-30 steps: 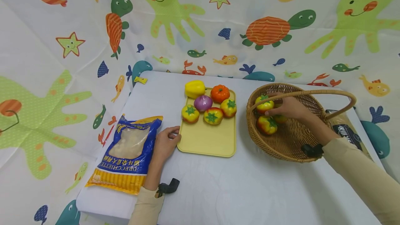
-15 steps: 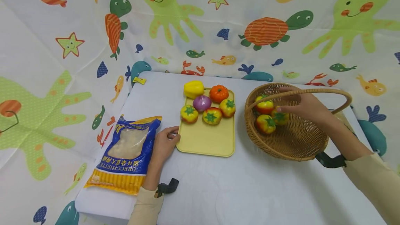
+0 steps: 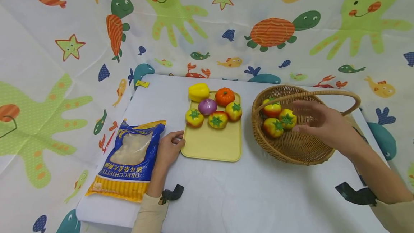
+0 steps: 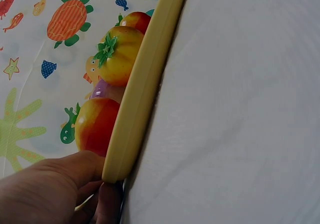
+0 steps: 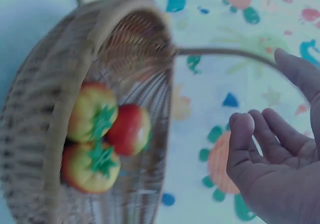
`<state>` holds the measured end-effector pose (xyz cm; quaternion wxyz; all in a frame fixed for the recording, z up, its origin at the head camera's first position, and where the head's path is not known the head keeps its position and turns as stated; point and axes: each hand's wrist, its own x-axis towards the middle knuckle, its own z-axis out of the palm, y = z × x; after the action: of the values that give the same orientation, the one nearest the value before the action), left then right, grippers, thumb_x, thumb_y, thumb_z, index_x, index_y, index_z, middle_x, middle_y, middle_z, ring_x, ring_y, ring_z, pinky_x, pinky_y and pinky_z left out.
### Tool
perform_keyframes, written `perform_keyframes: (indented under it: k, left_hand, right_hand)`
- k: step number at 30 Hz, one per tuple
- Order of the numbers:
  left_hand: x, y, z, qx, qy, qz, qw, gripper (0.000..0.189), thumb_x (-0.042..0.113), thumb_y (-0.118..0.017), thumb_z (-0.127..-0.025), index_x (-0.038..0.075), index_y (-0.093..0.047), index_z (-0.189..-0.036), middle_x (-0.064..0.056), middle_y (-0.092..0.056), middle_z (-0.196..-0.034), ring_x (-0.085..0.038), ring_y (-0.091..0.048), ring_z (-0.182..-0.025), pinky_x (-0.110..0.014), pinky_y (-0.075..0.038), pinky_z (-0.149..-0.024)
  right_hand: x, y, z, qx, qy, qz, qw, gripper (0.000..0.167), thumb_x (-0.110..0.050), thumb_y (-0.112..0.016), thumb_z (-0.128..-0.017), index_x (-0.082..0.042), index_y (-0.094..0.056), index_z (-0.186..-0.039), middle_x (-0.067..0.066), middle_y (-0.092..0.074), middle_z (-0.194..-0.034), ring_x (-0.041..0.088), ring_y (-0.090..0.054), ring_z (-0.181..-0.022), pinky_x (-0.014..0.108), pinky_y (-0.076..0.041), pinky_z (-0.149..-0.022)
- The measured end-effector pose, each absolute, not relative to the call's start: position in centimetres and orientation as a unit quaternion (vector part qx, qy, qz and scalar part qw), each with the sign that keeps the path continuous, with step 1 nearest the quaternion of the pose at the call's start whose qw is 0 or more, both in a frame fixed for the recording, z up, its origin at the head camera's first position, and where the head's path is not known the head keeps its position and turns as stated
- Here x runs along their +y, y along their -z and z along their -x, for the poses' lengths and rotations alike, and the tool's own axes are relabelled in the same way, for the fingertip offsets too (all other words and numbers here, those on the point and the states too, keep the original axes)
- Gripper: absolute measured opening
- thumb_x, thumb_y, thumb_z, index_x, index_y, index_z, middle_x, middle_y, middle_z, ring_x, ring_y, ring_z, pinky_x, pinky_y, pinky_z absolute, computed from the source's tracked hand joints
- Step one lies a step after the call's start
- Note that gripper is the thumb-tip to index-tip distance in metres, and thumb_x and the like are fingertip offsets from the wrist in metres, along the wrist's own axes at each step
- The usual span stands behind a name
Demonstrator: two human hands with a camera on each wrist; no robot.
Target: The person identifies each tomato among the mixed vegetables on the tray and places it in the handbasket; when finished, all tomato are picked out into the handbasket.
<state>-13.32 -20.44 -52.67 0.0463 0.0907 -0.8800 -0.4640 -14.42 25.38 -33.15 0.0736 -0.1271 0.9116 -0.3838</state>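
Observation:
My left hand [image 3: 170,148] pinches the left edge of a yellow tray [image 3: 211,145], thumb over the rim and fingers below in the left wrist view. On the tray lie three red-and-yellow toy tomatoes [image 3: 218,119] with green leafy tops, a purple toy onion [image 3: 207,106] and an orange toy pumpkin [image 3: 224,96]. A yellow toy pepper [image 3: 198,92] sits at its far left corner. My right hand [image 3: 330,127] holds nothing, fingers loosely bent and apart over the wicker basket [image 3: 310,152]. Three similar toy tomatoes [image 5: 92,166] rest together inside, at the basket's left.
A blue-and-yellow bag of orecchiette pasta [image 3: 129,161] lies left of my left forearm. The basket's tall handle [image 3: 336,92] arches beside my right hand. A package [image 3: 357,128] lies partly hidden behind the basket and right arm. A small yellow packet [image 3: 142,83] is at the far left corner.
My right hand has let go of a toy tomato in the basket and drawn back to the right. The left hand stays at the tray edge.

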Motion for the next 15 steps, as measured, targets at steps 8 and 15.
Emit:
perform_keyframes:
  k: [8,15]
  left_hand:
    - [-20.4,52.4,13.3,-0.880,0.465,-0.095,0.037,0.033,0.015,-0.071,-0.089,0.010,-0.070,-0.122,-0.004,-0.068,-0.100,-0.018,-0.060,-0.084,-0.033,-0.049,-0.068]
    - [-20.5,52.7,13.3,-0.880,0.465,-0.092,0.041,0.033,0.016,-0.071,-0.089,0.010,-0.070,-0.122,-0.004,-0.069,-0.099,-0.019,-0.060,-0.084,-0.034,-0.049,-0.068]
  right_hand:
    - [22.9,32.9,13.1,0.852,0.480,0.191,0.080,0.056,-0.009,-0.076,-0.087,-0.021,-0.055,-0.137,-0.001,-0.055,-0.135,0.017,-0.054,-0.121,0.026,-0.053,-0.082]
    - [18.7,32.6,13.7,0.841,0.485,0.219,0.100,0.062,-0.016,-0.081,-0.083,-0.016,-0.054,-0.139,-0.002,-0.056,-0.134,0.016,-0.054,-0.121,0.029,-0.053,-0.083]
